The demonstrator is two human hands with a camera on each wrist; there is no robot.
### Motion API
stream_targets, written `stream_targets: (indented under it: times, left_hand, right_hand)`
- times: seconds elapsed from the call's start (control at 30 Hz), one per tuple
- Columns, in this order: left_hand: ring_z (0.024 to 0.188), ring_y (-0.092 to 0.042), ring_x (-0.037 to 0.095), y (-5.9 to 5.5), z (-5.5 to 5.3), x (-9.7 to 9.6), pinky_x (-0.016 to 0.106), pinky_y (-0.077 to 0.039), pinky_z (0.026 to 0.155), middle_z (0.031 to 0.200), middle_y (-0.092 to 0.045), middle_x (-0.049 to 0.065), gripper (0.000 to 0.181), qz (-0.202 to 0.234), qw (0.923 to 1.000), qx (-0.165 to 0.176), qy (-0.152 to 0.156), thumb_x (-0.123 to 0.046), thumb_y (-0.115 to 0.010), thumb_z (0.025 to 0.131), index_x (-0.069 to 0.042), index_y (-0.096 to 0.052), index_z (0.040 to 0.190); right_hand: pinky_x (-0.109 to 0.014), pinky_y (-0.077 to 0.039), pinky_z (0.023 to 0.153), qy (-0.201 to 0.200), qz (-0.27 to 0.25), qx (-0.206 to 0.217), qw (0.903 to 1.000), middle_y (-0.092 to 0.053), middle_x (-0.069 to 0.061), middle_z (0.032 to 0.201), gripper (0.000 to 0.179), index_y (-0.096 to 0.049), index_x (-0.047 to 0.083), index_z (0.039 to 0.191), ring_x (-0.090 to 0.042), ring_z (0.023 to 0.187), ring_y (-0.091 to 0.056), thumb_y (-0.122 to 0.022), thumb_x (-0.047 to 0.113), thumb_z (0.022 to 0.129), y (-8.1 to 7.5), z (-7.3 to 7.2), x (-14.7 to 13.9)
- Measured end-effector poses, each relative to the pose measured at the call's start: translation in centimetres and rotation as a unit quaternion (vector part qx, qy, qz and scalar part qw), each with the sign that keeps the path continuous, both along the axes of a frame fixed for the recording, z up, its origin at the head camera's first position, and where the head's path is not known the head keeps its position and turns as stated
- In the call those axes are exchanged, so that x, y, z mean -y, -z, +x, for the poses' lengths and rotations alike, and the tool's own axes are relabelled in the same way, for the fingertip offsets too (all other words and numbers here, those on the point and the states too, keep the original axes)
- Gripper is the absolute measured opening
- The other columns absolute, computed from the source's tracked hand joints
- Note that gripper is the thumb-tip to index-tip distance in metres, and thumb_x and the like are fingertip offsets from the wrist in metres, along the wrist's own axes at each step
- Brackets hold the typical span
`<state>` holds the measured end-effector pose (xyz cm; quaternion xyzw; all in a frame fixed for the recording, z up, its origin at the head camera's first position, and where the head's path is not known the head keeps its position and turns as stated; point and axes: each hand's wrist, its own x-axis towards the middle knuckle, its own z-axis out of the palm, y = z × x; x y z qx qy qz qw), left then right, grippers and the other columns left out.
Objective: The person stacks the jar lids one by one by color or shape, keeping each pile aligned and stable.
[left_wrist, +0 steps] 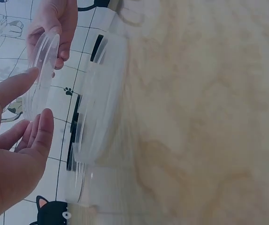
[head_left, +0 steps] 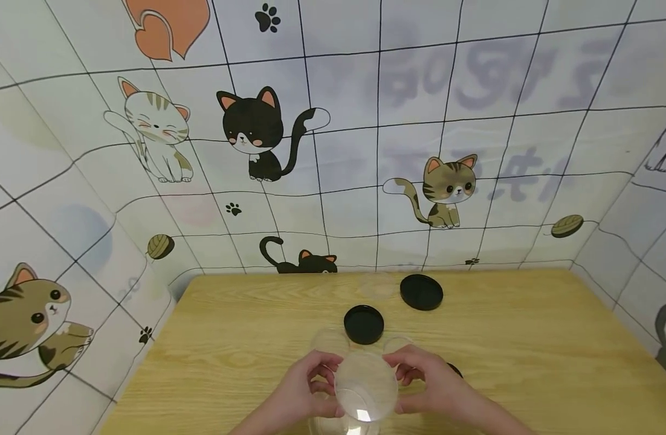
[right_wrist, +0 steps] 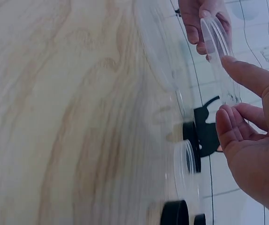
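Note:
A clear, shallow round plastic lid (head_left: 365, 386) is held up between both hands, over the near part of the table. My left hand (head_left: 316, 386) grips its left edge between thumb and fingers, and my right hand (head_left: 428, 383) grips the right edge the same way. In the left wrist view the lid (left_wrist: 41, 77) appears nearly edge-on, with its rim visible. The right wrist view also shows the lid (right_wrist: 220, 61) between the two hands. Below it, a larger clear round container (head_left: 327, 426) is partly covered by the lid and the left hand.
Two black round lids (head_left: 364, 324) (head_left: 422, 292) lie farther back on the wooden table (head_left: 246, 326). Another black piece (head_left: 455, 369) shows behind the right hand. Clear round pieces (head_left: 330, 340) (head_left: 398, 344) (head_left: 378, 285) lie around them. A cat-print cloth (head_left: 344, 181) hangs behind.

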<state>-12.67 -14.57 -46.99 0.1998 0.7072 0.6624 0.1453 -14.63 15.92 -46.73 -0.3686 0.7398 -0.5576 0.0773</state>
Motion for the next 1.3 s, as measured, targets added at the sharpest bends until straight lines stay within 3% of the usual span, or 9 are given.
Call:
stream_targets:
  times: [0.27,0.5,0.77,1.0,1.23,1.3]
  left_hand:
    - [0.092,-0.058,0.024,0.2,1.4,1.7,0.024,-0.053,0.079,0.115,-0.056,0.013,0.068,-0.068,0.9946,0.071,-0.034,0.008,-0.088,0.071,0.002,-0.058,0.132]
    - [0.081,-0.058,0.020,1.3,2.3,2.8,0.024,-0.052,0.067,0.110,-0.058,0.011,0.069,-0.076,0.9939,0.068,-0.042,0.007,-0.090,0.068,0.000,-0.059,0.129]
    - [0.078,-0.058,0.017,2.3,2.8,3.5,0.025,-0.053,0.067,0.104,-0.056,0.009,0.065,-0.071,0.9949,0.058,-0.042,0.005,-0.090,0.071,0.003,-0.058,0.128]
    - [0.073,-0.057,0.010,2.7,3.1,4.0,0.023,-0.052,0.066,0.096,-0.054,0.005,0.063,-0.071,0.9963,0.033,-0.036,0.006,-0.087,0.072,0.006,-0.057,0.127]
    - [0.072,-0.057,0.010,2.7,2.8,4.0,0.022,-0.051,0.065,0.094,-0.054,0.005,0.063,-0.089,0.9946,0.037,-0.038,0.004,-0.088,0.073,0.007,-0.058,0.128]
    - [0.072,-0.056,0.011,2.7,2.7,4.0,0.022,-0.050,0.065,0.093,-0.055,0.005,0.063,-0.096,0.9936,0.045,-0.038,0.004,-0.088,0.073,0.007,-0.058,0.128]
  right_hand:
    - [-0.026,-0.055,0.077,-0.001,0.042,0.019,0.9989,-0.060,-0.014,0.111,0.061,-0.061,-0.010,0.129,-0.007,0.088,-0.058,-0.088,0.008,0.078,0.7,0.7,2.1]
    - [-0.025,-0.053,0.078,-0.012,0.063,0.066,0.9958,-0.060,-0.002,0.110,0.061,-0.063,-0.006,0.129,-0.005,0.088,-0.057,-0.089,0.008,0.076,0.9,1.2,3.5]
    - [-0.024,-0.050,0.078,-0.016,0.093,0.136,0.9862,-0.059,0.000,0.111,0.057,-0.063,0.002,0.132,-0.007,0.089,-0.054,-0.088,0.010,0.081,1.0,1.3,4.1]
    - [-0.023,-0.053,0.075,-0.051,0.086,0.068,0.9927,-0.059,0.006,0.109,0.059,-0.062,-0.004,0.132,-0.002,0.089,-0.055,-0.088,0.020,0.083,3.2,0.5,4.3]
    - [-0.023,-0.049,0.076,-0.043,0.110,0.106,0.9874,-0.056,0.006,0.104,0.058,-0.060,-0.006,0.133,-0.003,0.087,-0.050,-0.086,0.014,0.084,2.5,0.7,4.7]
    - [-0.022,-0.048,0.075,-0.045,0.120,0.086,0.9879,-0.056,0.006,0.103,0.057,-0.060,-0.007,0.132,-0.002,0.087,-0.050,-0.085,0.013,0.084,2.4,0.7,4.7]
